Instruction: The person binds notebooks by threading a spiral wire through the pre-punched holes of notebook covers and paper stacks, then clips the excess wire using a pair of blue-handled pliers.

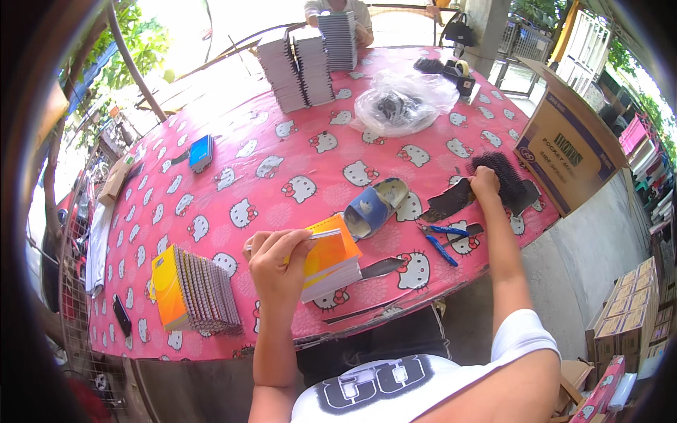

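Observation:
My left hand (276, 257) is closed, pinching a thin white-edged notepad (319, 234) that is seen nearly edge-on. It is just above a stack of unbound orange-covered notepads (331, 278) by the table's front edge. My right hand (485, 182) reaches to the right side, its fingers bent at a pile of black spiral binding coils (502, 176); whether they grip a coil is too small to tell. Between the hands lie a blue slipper (377, 208) and blue-handled pliers (443, 243). Left of my left hand stands a stack of yellow spiral notebooks (201, 292).
Tall stacks of spiral notebooks (296, 70) stand at the far side, near another person (361, 14). A plastic bag of black coils (403, 106), a tape dispenser (460, 79) and a cardboard box (564, 148) are at right. Blue notebooks (201, 154) and a phone (122, 315) lie left.

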{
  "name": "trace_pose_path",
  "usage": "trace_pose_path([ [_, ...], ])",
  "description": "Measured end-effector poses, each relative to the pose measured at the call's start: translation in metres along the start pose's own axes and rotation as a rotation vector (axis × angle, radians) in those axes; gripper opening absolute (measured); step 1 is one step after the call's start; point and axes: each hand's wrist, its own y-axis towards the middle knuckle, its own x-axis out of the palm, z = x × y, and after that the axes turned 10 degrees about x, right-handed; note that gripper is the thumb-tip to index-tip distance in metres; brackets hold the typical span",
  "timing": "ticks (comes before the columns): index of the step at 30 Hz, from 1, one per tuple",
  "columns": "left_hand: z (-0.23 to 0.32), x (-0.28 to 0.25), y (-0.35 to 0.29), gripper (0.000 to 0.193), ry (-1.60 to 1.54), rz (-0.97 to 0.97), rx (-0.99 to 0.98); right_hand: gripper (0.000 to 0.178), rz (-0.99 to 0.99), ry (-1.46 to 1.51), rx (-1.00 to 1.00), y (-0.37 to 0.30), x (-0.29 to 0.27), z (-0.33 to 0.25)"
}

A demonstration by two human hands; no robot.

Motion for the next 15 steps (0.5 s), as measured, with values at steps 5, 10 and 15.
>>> trace_pose_path([
  [5, 0.003, 0.001, 0.004, 0.017, -0.044, -0.016, -0.009, 0.025, 0.146, 0.148, -0.172, 0.003, -0.008, 0.01],
  [10, 0.002, -0.003, -0.004, 0.019, 0.028, 0.014, -0.013, 0.035, -0.128, 0.772, -0.842, -0.151, -0.091, -0.111],
  [15, 0.005, 0.001, -0.003, 0.018, 0.038, 0.017, 0.017, 0.029, -0.338, 1.094, -0.848, -0.235, -0.134, -0.142],
])
